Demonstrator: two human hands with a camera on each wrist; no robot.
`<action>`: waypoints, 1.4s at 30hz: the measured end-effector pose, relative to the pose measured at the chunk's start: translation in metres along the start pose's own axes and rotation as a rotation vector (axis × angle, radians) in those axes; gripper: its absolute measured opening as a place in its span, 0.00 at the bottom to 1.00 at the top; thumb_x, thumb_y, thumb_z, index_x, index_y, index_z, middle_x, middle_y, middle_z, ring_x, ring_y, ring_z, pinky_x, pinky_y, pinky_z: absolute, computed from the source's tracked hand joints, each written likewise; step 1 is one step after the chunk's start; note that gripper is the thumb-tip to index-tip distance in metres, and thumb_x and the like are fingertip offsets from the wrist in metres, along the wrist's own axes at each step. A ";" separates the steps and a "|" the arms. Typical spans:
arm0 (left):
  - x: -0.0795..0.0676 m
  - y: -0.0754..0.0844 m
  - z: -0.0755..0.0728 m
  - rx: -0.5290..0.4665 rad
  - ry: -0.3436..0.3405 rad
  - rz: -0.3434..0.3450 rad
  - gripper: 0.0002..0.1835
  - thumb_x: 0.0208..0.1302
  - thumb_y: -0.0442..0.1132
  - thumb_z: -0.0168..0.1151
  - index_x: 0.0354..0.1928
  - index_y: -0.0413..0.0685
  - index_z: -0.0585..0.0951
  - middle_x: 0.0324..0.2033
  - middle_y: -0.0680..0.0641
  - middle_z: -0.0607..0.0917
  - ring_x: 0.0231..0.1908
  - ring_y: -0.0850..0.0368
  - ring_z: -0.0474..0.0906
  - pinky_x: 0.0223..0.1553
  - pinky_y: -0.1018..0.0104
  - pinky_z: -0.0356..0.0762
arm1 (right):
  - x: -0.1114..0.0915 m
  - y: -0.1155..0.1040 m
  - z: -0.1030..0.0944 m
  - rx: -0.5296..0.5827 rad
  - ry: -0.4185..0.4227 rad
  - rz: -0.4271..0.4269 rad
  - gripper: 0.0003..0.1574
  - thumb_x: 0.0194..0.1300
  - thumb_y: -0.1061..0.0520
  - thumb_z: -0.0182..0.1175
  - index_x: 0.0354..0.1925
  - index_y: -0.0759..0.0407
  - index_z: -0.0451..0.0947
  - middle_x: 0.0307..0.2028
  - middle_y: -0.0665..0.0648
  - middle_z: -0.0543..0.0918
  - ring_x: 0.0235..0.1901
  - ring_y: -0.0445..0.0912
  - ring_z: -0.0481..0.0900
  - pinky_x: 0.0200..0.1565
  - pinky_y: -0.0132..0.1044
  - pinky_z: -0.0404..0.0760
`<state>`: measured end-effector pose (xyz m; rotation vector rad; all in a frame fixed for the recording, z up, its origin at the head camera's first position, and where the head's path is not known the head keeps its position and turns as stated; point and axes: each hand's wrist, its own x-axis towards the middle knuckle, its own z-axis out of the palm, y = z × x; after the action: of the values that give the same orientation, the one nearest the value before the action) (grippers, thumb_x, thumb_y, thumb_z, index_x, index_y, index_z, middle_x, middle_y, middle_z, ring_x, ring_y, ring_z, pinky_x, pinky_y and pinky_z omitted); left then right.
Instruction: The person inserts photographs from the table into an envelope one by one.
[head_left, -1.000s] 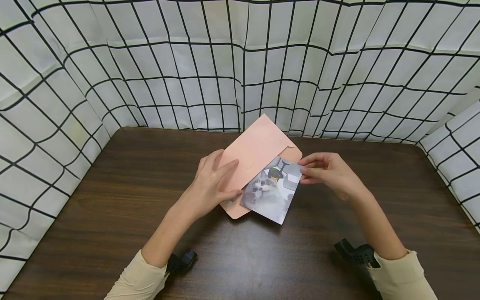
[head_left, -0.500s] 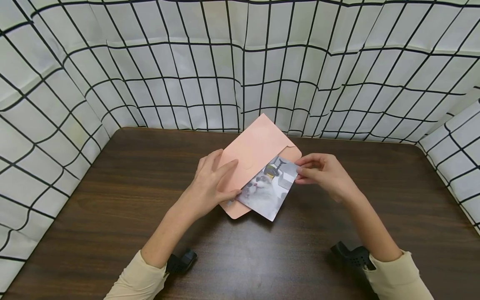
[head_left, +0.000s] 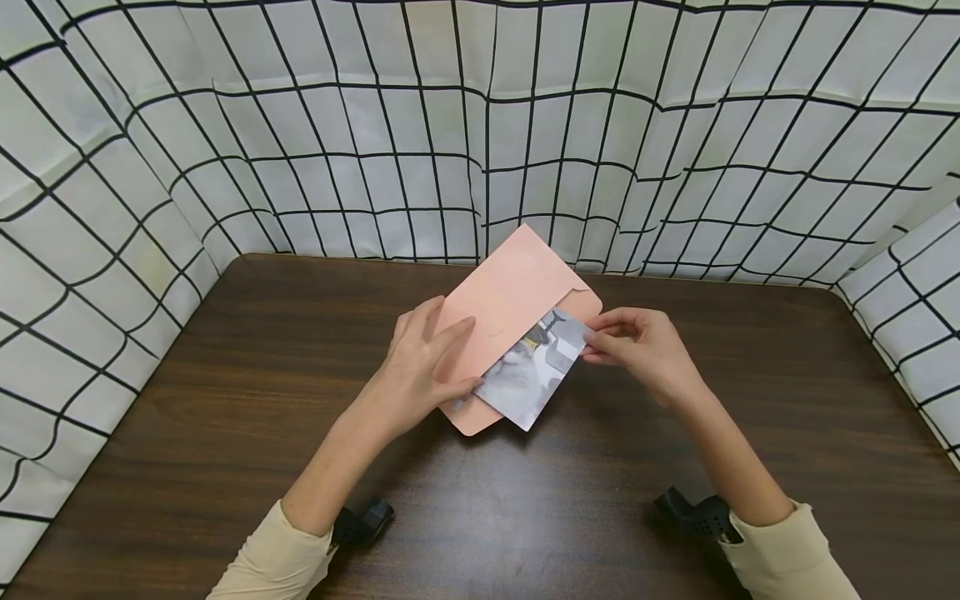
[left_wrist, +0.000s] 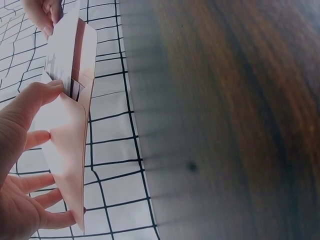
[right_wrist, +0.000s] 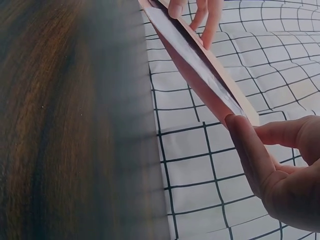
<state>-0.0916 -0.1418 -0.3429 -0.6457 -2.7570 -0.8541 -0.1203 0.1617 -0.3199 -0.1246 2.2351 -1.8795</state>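
A pink envelope (head_left: 510, 292) is held at a slant above the table, its opening facing the lower right. Partly inside that opening sits a card printed with a grey and white picture (head_left: 517, 387); its outer part sticks out. My left hand (head_left: 412, 367) grips the envelope by its left side, the thumb near the opening, as the left wrist view also shows (left_wrist: 25, 165). With thumb and fingers, my right hand (head_left: 637, 346) pinches the card's right corner beside the envelope's flap end. Other things, such as dark slips behind the card in the left wrist view, are unclear.
The dark brown wooden table (head_left: 262, 375) lies under both hands. White cloth with black grid lines (head_left: 420, 125) hangs behind it and along both sides. Black wrist devices (head_left: 363, 523) sit by the sleeves.
My right hand has moved left and slightly up with the card, which has slid deeper into the envelope, so less of its picture shows. The left hand has hardly moved.
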 end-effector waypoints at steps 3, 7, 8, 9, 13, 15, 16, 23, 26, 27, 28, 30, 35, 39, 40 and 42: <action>0.000 0.000 0.000 -0.001 0.000 -0.002 0.35 0.59 0.41 0.81 0.68 0.41 0.80 0.74 0.30 0.63 0.73 0.30 0.57 0.69 0.36 0.68 | 0.000 0.001 0.001 0.003 0.010 -0.001 0.19 0.72 0.71 0.62 0.55 0.86 0.74 0.39 0.60 0.85 0.33 0.40 0.89 0.44 0.37 0.88; 0.000 0.000 0.000 -0.007 -0.008 -0.004 0.35 0.60 0.41 0.80 0.69 0.41 0.80 0.74 0.30 0.63 0.73 0.30 0.57 0.69 0.35 0.67 | 0.000 0.003 0.002 -0.002 0.019 -0.011 0.18 0.72 0.71 0.62 0.54 0.86 0.75 0.38 0.62 0.88 0.31 0.41 0.90 0.42 0.39 0.89; 0.000 0.000 0.000 -0.009 -0.011 -0.005 0.35 0.60 0.41 0.80 0.69 0.41 0.80 0.74 0.30 0.63 0.73 0.30 0.57 0.69 0.35 0.67 | 0.001 0.003 0.002 -0.004 0.020 -0.015 0.18 0.72 0.71 0.62 0.54 0.86 0.75 0.38 0.63 0.89 0.31 0.41 0.90 0.42 0.39 0.89; 0.000 0.000 0.000 -0.012 -0.014 -0.008 0.35 0.60 0.41 0.80 0.69 0.41 0.79 0.74 0.30 0.63 0.73 0.30 0.57 0.69 0.35 0.67 | 0.001 0.003 0.002 -0.002 0.022 -0.017 0.18 0.72 0.71 0.63 0.53 0.86 0.76 0.38 0.63 0.89 0.31 0.41 0.90 0.42 0.40 0.89; 0.000 0.000 0.000 -0.014 -0.020 -0.014 0.35 0.61 0.41 0.80 0.69 0.41 0.79 0.74 0.31 0.63 0.73 0.30 0.57 0.69 0.35 0.67 | 0.001 0.004 0.003 0.014 0.028 -0.016 0.18 0.72 0.71 0.62 0.54 0.86 0.75 0.38 0.63 0.90 0.31 0.41 0.90 0.42 0.40 0.89; 0.000 0.000 0.000 -0.013 -0.018 -0.012 0.35 0.61 0.41 0.80 0.69 0.41 0.79 0.74 0.31 0.63 0.73 0.30 0.57 0.69 0.36 0.66 | 0.001 0.004 0.004 0.026 0.028 -0.014 0.18 0.72 0.72 0.62 0.54 0.87 0.75 0.37 0.63 0.90 0.31 0.41 0.90 0.42 0.40 0.89; 0.000 0.000 0.000 -0.012 -0.017 -0.011 0.34 0.61 0.41 0.80 0.69 0.41 0.80 0.74 0.31 0.63 0.73 0.30 0.57 0.70 0.36 0.66 | 0.001 0.004 0.005 0.028 0.029 -0.013 0.18 0.72 0.72 0.61 0.55 0.87 0.75 0.37 0.62 0.90 0.31 0.41 0.90 0.42 0.39 0.89; 0.000 0.001 0.002 -0.006 -0.001 -0.004 0.34 0.61 0.41 0.80 0.68 0.40 0.80 0.73 0.30 0.64 0.72 0.29 0.58 0.70 0.36 0.66 | 0.000 0.004 0.008 0.046 0.029 -0.004 0.19 0.72 0.72 0.61 0.55 0.88 0.74 0.37 0.62 0.90 0.32 0.41 0.90 0.43 0.40 0.89; 0.000 0.001 0.002 -0.002 0.003 -0.003 0.34 0.60 0.41 0.80 0.67 0.41 0.80 0.73 0.30 0.64 0.72 0.29 0.59 0.70 0.36 0.67 | 0.000 0.004 0.009 0.042 0.027 0.001 0.18 0.73 0.72 0.61 0.55 0.87 0.74 0.37 0.62 0.90 0.32 0.42 0.91 0.43 0.39 0.89; -0.001 0.001 0.003 -0.002 0.003 -0.004 0.34 0.60 0.41 0.80 0.67 0.41 0.80 0.73 0.30 0.64 0.72 0.29 0.59 0.69 0.36 0.67 | 0.000 0.005 0.010 0.044 0.027 0.001 0.18 0.72 0.72 0.61 0.55 0.87 0.74 0.37 0.61 0.90 0.33 0.42 0.91 0.43 0.39 0.89; -0.001 0.001 0.003 -0.002 0.003 -0.005 0.34 0.60 0.41 0.80 0.68 0.41 0.80 0.73 0.30 0.64 0.72 0.30 0.59 0.69 0.36 0.67 | 0.000 0.005 0.010 0.046 0.027 0.002 0.18 0.72 0.72 0.61 0.54 0.87 0.74 0.36 0.61 0.90 0.32 0.42 0.91 0.43 0.39 0.89; -0.001 0.002 0.003 -0.003 0.002 -0.007 0.34 0.60 0.41 0.80 0.68 0.41 0.80 0.73 0.31 0.64 0.72 0.30 0.59 0.69 0.36 0.67 | 0.000 0.005 0.012 0.058 0.028 0.003 0.17 0.72 0.72 0.61 0.53 0.87 0.74 0.35 0.60 0.90 0.32 0.42 0.91 0.42 0.37 0.89; -0.001 0.002 0.004 -0.003 0.001 -0.005 0.34 0.61 0.41 0.80 0.68 0.41 0.80 0.73 0.31 0.64 0.72 0.30 0.59 0.69 0.36 0.68 | 0.000 0.006 0.016 0.089 0.037 0.007 0.17 0.71 0.72 0.62 0.52 0.86 0.74 0.33 0.58 0.90 0.31 0.40 0.90 0.42 0.38 0.89; -0.001 0.003 0.004 -0.001 0.001 -0.006 0.34 0.60 0.41 0.80 0.68 0.42 0.80 0.73 0.31 0.64 0.72 0.30 0.59 0.68 0.36 0.68 | 0.001 0.007 0.019 0.110 0.039 0.004 0.17 0.71 0.73 0.62 0.52 0.87 0.74 0.34 0.59 0.90 0.31 0.41 0.90 0.43 0.40 0.89; -0.001 0.004 0.004 0.000 0.000 -0.007 0.34 0.60 0.41 0.80 0.68 0.42 0.80 0.73 0.31 0.64 0.72 0.30 0.59 0.68 0.36 0.69 | 0.001 0.007 0.019 0.116 0.039 0.004 0.17 0.71 0.73 0.62 0.52 0.87 0.73 0.33 0.59 0.90 0.31 0.41 0.90 0.44 0.40 0.89; -0.001 0.004 0.004 0.001 0.000 -0.006 0.34 0.60 0.41 0.80 0.68 0.42 0.80 0.73 0.31 0.64 0.72 0.30 0.58 0.68 0.36 0.69 | 0.001 0.008 0.020 0.128 0.038 0.002 0.17 0.71 0.73 0.61 0.52 0.87 0.73 0.33 0.58 0.90 0.31 0.40 0.90 0.43 0.39 0.89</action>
<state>-0.0889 -0.1368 -0.3449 -0.6379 -2.7600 -0.8539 -0.1159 0.1437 -0.3307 -0.0656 2.1306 -2.0331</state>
